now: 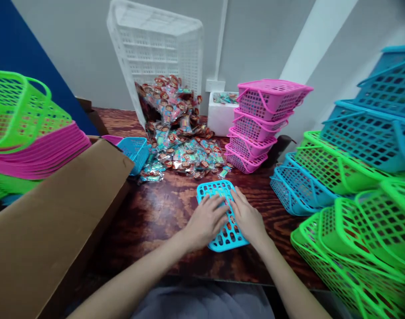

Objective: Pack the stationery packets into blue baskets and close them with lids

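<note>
A light blue plastic basket (226, 242) with a slotted lid sits on the dark wooden table near its front edge. Through the slots, small wrapped items show inside. My left hand (206, 220) lies across the left and middle of the lid, fingers stretched out. Along the lid's right edge rests my right hand (248, 218), its fingers extended flat and pointing away from me. Both hands touch the lid; part of it is hidden beneath them.
Wrapped packets (185, 155) spill from a tipped white crate (156, 48). Pink baskets (252, 133) are stacked behind. Green baskets (342, 248) and blue baskets (362, 133) pile up at right. A cardboard box (59, 230) and an open blue basket (136, 153) stand at left.
</note>
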`<state>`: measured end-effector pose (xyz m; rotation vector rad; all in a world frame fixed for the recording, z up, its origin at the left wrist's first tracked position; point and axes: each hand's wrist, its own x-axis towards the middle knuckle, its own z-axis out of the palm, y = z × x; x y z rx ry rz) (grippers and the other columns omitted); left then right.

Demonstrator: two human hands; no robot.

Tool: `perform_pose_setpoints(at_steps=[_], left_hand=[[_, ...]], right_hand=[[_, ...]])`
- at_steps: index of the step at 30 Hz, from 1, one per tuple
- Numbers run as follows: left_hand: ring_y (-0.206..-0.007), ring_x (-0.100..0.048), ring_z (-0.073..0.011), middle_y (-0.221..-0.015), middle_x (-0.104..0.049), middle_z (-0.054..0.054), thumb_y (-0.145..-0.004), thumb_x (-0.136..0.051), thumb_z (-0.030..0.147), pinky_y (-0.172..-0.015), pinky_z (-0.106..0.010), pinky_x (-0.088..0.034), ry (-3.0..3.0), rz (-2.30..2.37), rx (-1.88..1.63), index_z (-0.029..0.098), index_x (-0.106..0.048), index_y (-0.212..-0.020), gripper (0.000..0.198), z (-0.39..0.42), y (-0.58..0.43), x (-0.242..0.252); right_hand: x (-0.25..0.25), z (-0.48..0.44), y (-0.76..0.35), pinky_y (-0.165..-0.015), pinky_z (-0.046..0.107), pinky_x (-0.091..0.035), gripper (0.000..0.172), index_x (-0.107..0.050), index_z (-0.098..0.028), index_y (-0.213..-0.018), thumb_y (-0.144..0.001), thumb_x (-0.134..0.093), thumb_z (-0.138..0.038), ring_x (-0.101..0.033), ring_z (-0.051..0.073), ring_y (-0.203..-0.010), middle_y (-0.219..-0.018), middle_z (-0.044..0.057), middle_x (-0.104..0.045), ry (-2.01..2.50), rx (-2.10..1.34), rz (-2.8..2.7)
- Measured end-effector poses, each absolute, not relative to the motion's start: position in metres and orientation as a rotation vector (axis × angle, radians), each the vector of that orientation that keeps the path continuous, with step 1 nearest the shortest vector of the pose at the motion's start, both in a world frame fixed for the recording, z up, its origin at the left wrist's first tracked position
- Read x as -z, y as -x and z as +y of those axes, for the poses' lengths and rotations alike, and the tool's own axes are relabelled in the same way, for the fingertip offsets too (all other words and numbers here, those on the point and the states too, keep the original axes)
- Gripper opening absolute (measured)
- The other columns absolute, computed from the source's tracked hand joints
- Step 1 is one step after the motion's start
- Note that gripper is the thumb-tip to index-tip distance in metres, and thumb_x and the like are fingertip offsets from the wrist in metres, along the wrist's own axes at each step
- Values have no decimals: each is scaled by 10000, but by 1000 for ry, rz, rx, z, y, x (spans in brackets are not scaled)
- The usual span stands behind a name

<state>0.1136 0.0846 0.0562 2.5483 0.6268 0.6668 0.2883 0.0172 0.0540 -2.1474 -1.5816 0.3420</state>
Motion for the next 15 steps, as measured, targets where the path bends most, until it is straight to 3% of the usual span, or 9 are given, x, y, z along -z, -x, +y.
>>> perform_pose_setpoints(at_steps=[2,4,8,11,15], left_hand=[[-1463,-275,-271,-1557,-370,-86,-995,-441,449,-1200,-543,-176,-2701,547,-558,284,-394,-1466,502,63,-103,-53],[-1490,-203,-269,-1595,-292,-82,-1004,-406,468,-1206,-548,-149,-2764,554,-512,291,-298,-1519,555,53,-95,-49],[-1489,-206,-271,-1596,-286,-78,-1007,-403,452,-1198,-546,-178,-2755,576,-518,290,-325,-1511,536,54,-95,-45],[-1485,-219,-271,-1588,-306,-74,-1002,-412,462,-1195,-533,-196,-2738,587,-506,288,-336,-1508,540,55,-98,-45],[-1477,-233,-286,-1590,-304,-77,-1003,-419,440,-1182,-535,-200,-2751,629,-494,285,-360,-1496,521,53,-100,-49]], right_hand=[[-52,18,-294,-1088,432,-429,527,-418,-267,-1484,-983,-311,-391,-502,281,-1326,-1596,14,-282,2040,-414,-1583],[-48,18,-302,-1169,410,-322,528,-424,-256,-1479,-974,-345,-386,-381,230,-1416,-1595,13,-287,1871,-533,-1592],[-38,15,-315,-1217,407,-196,565,-369,-270,-1503,-961,-392,-427,-262,174,-1469,-1597,1,-280,1652,-722,-1464],[-30,15,-317,-1204,430,-236,556,-431,-257,-1468,-943,-444,-439,-360,200,-1428,-1544,30,-399,1619,-769,-1281],[-24,18,-318,-1094,432,-416,509,-539,-200,-1356,-901,-524,-427,-598,231,-1216,-1331,87,-632,1566,-879,-1098]])
